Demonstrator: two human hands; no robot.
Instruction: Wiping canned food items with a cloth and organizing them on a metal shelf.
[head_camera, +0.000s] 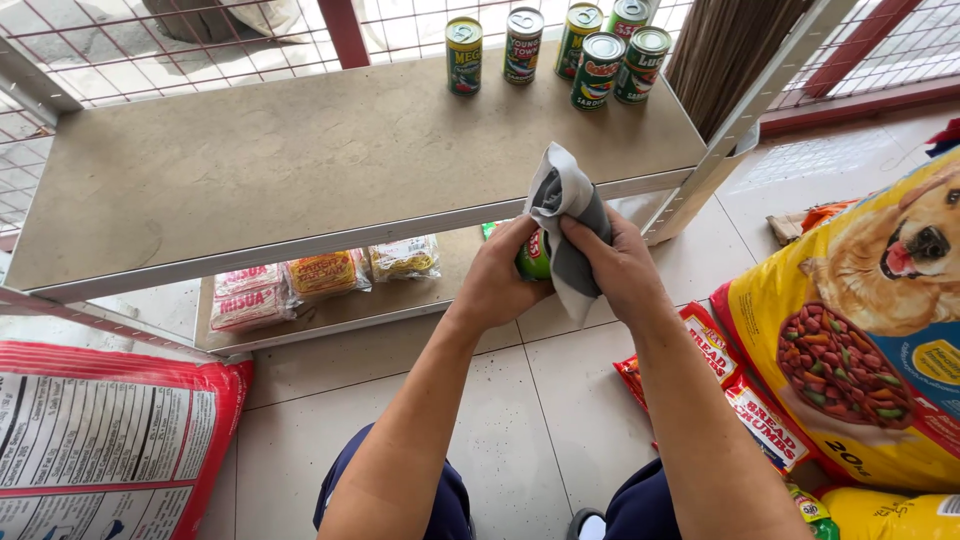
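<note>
Grey cloth (566, 215) gripped by right hand (622, 266); left hand (497, 280) clasps can (534, 258).

The cloth (565, 215) held in the right hand (622, 265) looks soft, matt and grey. The can (533, 257) in the left hand (497, 280) is glossy metal, like the cans (560, 50) on the matt, smooth shelf (300, 150). The pet food bag (860, 330) is shiny plastic; the floor tiles (500, 420) are smooth, speckled.

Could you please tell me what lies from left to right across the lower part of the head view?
Red sack → left hand holding a green can → right hand with a grey cloth → breadcrumb packs → yellow dog-food bag.
</note>
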